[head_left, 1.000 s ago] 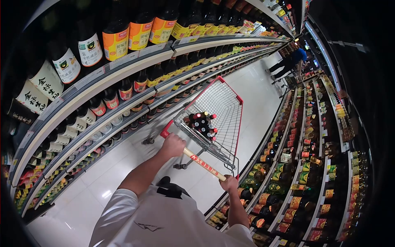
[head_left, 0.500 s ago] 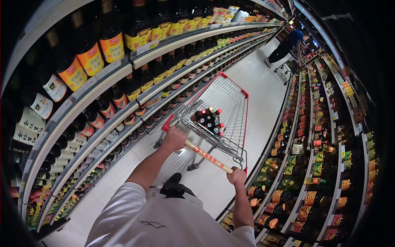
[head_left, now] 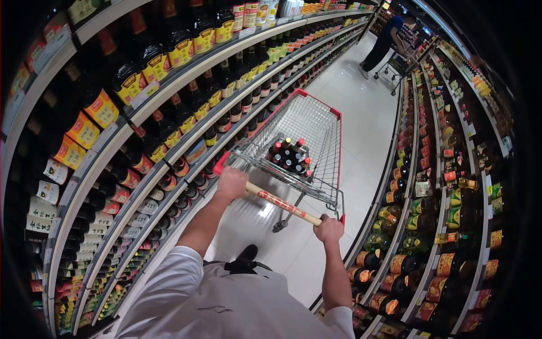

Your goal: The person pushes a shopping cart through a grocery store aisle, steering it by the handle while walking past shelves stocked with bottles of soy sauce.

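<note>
Both hands on the bar here, and with the middle of that bar as the clock's centre, the left hand (head_left: 232,183) sits at ten o'clock, wrapped firmly round the end of the cream handlebar (head_left: 282,206) with its red lettering. Down at four o'clock it's the right hand (head_left: 328,230), fingers curled over the opposite end, a full grip there too. The wire shopping cart (head_left: 316,141) opens out from twelve towards one, red at its corners, and look, a cluster of dark bottles (head_left: 289,158) stands inside at twelve, bunched towards the handle end, caps red, pale and one yellow. Tight on this side: the left-hand shelves (head_left: 186,79) sweep from eight round to twelve, close beside the cart, yellow-labelled bottles (head_left: 169,56) up at eleven, orange-labelled ones (head_left: 84,135) at ten. Across from them, the right-hand shelves (head_left: 485,226) curve from one down to five, packed with bottles and jars, a strip of pale floor (head_left: 364,135) between them and the cart. And there's traffic in the aisle! Out at one o'clock, well apart, another person (head_left: 389,39) in blue stands at a second cart (head_left: 398,63) near the right-hand shelves. Down at seven, a dark shoe (head_left: 247,252).
</note>
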A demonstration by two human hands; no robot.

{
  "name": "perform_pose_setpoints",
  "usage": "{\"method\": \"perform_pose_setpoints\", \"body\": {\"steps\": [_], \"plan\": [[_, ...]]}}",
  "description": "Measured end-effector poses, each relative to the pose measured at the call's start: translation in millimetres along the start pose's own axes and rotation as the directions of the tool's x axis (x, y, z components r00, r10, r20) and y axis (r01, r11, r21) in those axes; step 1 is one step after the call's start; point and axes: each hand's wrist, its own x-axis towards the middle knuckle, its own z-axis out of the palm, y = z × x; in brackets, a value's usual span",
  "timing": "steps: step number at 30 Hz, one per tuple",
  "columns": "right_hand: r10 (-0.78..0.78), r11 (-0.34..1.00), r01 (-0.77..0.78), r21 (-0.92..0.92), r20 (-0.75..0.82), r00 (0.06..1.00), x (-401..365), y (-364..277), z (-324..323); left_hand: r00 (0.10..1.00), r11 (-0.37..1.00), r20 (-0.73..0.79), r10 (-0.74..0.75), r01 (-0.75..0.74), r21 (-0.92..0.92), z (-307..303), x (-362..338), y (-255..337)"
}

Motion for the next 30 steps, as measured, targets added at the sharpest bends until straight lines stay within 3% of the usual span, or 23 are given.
{"method": "perform_pose_setpoints", "body": {"steps": [12, 18, 25, 30], "plan": [[-0.011, 1.000, 0.011, -0.027, -0.008, 1.000, 67, 45, -6, 0.999, 1.000, -0.050, -0.005, 0.006, 0.017, 21, 61, 26], [-0.008, 1.000, 0.013, -0.013, 0.308, 0.951, 110, 57, -37, 0.998, 0.996, 0.013, -0.067, 0.066, 0.056, 23, 88, 36], [-0.175, 0.984, 0.137, 0.111, 0.506, 0.845, 173, 73, -27, 0.982, 0.985, 0.147, -0.116, 0.094, 0.146, 14, 124, 32], [-0.163, 0.966, -0.030, 0.257, 0.697, 0.698, 199, 63, -47, 0.956, 0.972, 0.242, -0.166, 0.117, 0.205, 7, 146, 27]]}}
